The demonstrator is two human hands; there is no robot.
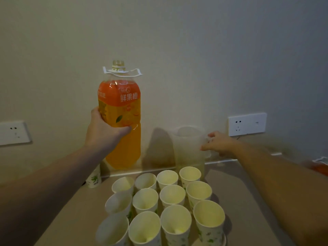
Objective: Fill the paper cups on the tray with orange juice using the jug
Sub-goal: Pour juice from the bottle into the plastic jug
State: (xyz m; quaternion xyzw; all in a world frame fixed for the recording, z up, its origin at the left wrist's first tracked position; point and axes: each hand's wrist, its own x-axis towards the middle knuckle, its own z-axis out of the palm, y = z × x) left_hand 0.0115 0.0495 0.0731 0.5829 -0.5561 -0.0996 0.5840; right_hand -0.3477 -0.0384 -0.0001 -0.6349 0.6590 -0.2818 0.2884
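Twelve empty paper cups [160,206] packed in rows on a tray [225,240] at the worktop's [239,197] near edge. Behind them, against the back edge by the wall, a clear empty jug [189,148], blurred. Right hand [217,143] at its handle, fingers curled; firmness of grip impossible to tell. Left hand [106,128] wrapped around an uncapped, nearly full orange juice bottle [121,121], held upright above the back left. Likely risk: heavy open bottle slipping or gushing past the jug's mouth, or a forearm toppling the light cups.
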